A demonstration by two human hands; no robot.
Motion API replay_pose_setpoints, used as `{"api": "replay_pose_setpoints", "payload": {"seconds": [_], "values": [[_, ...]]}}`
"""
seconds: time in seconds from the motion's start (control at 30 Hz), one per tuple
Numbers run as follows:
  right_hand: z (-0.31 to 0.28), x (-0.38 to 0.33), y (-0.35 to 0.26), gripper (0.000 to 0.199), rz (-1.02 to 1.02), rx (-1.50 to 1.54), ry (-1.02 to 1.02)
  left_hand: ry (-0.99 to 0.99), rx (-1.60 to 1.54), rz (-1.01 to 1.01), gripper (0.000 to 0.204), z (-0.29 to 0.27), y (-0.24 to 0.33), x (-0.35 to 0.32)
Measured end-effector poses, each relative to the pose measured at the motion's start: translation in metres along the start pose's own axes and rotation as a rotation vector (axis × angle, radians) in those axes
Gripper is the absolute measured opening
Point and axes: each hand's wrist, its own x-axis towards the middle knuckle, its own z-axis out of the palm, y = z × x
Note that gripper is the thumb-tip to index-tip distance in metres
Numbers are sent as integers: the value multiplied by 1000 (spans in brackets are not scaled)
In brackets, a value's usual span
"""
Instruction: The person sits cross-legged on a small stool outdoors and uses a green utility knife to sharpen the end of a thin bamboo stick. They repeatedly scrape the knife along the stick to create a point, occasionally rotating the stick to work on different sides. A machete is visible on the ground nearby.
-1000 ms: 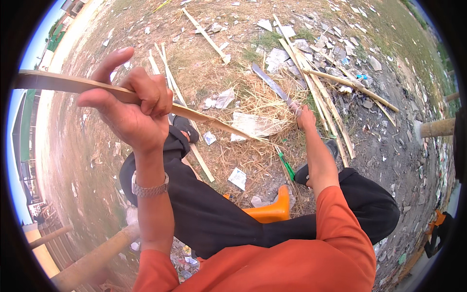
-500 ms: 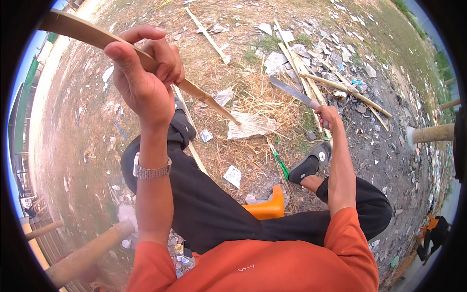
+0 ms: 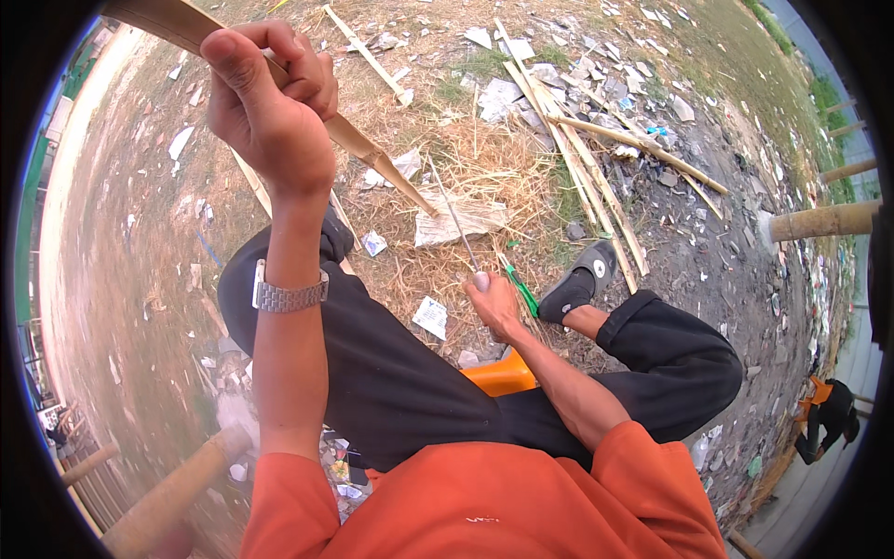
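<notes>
Raised at the upper left, my left hand (image 3: 275, 116) is closed around a split bamboo strip (image 3: 358, 144). The strip slants down to the right, and its lower end meets a pale, rough wooden block (image 3: 475, 222) lying on the straw. In my right hand (image 3: 495, 306) is the handle of a long knife (image 3: 451, 207). Its blade appears nearly edge-on and points away from me, close to the strip's lower end. Whether blade and strip touch, I cannot tell. Shavings and straw (image 3: 521, 172) surround the block.
Several bamboo strips (image 3: 582, 163) lie right of the block among broken rubble. Between my legs is an orange plastic object (image 3: 503, 374), with a green strap (image 3: 523, 292) beyond it. Bamboo posts (image 3: 824, 222) stand at both sides. Another person (image 3: 824, 419) is at the far right.
My right hand has swung the knife leftward from beside the bamboo pile to near the strip's lower end. The left hand still grips the strip, slightly higher in view.
</notes>
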Motion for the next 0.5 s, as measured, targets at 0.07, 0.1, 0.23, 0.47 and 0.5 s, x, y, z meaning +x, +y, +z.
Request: {"api": "replay_pose_setpoints", "payload": {"seconds": [0.07, 0.1, 0.23, 0.47, 0.5], "values": [[-7, -7, -36, 33, -45, 76, 29, 4, 40, 36, 57, -4, 0, 0], [-16, -10, -56, 33, -63, 107, 49, 9, 52, 49, 57, -5, -1, -2], [-24, -7, -100, 30, -189, 386, 35, 7, 104, 40, 58, -7, 3, -3], [39, 6, 56, 29, 130, -189, -123, 53, 42, 25, 55, -12, 5, 1], [41, 13, 70, 29, 80, -220, -79, 36, 38, 26, 55, -2, 0, 3]]}}
